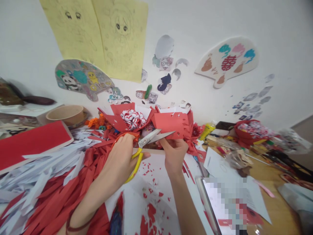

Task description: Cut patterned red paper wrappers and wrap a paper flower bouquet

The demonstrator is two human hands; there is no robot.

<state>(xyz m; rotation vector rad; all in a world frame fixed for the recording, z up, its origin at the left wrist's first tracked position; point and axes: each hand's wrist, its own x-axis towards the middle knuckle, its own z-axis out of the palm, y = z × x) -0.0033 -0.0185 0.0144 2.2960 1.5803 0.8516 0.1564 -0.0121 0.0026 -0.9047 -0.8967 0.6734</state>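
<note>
At seven o'clock, our left hand (122, 148) has its fingers wrapped round the yellow handle of the scissors (144, 141), the parted blades aimed toward two. Our right hand (174, 153), at five, seems to pinch the lower edge of the notched red paper (171, 122), though those fingertips are partly hidden. Red scraps (151, 212) lie at six, red strips (61, 199) at eight.

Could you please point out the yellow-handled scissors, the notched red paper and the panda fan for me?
Yellow-handled scissors (144, 141): head view, on the metal near the pivot.
Notched red paper (171, 123): head view, on its front panel.
Panda fan (81, 77): head view, mid-surface, right of the panda.
</note>
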